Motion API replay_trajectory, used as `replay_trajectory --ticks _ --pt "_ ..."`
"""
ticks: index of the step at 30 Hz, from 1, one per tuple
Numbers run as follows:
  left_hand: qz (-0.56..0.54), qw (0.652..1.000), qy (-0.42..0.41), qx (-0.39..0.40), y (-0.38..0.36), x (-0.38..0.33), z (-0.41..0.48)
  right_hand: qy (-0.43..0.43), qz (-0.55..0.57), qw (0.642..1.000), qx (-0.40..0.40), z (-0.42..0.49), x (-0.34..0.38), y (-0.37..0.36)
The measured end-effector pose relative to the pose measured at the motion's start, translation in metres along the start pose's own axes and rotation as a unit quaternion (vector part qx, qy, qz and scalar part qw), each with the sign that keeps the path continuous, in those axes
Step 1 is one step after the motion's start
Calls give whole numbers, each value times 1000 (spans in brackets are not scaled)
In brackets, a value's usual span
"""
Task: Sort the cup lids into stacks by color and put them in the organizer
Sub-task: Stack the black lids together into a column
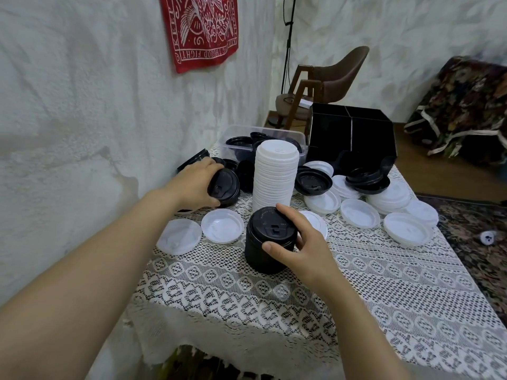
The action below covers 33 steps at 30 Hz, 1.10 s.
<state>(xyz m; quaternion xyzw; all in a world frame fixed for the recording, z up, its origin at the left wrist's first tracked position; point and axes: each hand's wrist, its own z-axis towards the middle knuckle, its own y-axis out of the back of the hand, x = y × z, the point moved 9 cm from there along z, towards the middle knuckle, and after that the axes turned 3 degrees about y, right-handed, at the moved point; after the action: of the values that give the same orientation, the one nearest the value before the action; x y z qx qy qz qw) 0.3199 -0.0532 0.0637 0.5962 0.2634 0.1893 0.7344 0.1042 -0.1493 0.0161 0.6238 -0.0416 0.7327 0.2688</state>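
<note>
our left hand [197, 182] grips 1 black lid [226, 187]. our right hand [296, 242] curls its fingers round the black stack [263, 242] on the desk [329, 297], before the white stack [274, 176]. loose lids [359, 213] remain; we judge the organizer [354, 133] not yet loaded.

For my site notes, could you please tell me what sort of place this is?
Probably a lived-in room at home: a white lace tablecloth, a brown padded chair with wooden legs, and a red printed cloth hanging on the rough white wall.
</note>
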Motion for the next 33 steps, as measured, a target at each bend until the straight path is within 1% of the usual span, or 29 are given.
replay_trajectory --ticks 2,4,10,12,17,18,20,26,33 --pt "-76 997 16 -19 9 1 -1 1 0 1000 0 0 -1 0" --pt "-127 991 30 -34 16 -3 -6 2 3 1000 -2 0 -1 0" --pt "-210 976 31 -56 20 -31 -38 1 19 1000 -5 -1 -1 -1" --pt "-263 962 49 -60 17 -34 -50 1 24 1000 -5 -2 -1 -2" --pt "-403 907 94 -83 17 -49 -83 -2 49 999 -21 -2 -2 0" --pt "-411 902 95 -87 17 -54 -87 -2 51 998 -24 -2 -2 1" --pt "-404 907 86 -87 17 -66 -92 -3 50 998 -27 -2 -3 1" --pt "-331 940 41 -68 10 -98 -96 -12 66 997 -33 -1 -7 2" --pt "-346 935 64 -45 -2 -100 -94 -3 94 995 -26 -1 -5 2"
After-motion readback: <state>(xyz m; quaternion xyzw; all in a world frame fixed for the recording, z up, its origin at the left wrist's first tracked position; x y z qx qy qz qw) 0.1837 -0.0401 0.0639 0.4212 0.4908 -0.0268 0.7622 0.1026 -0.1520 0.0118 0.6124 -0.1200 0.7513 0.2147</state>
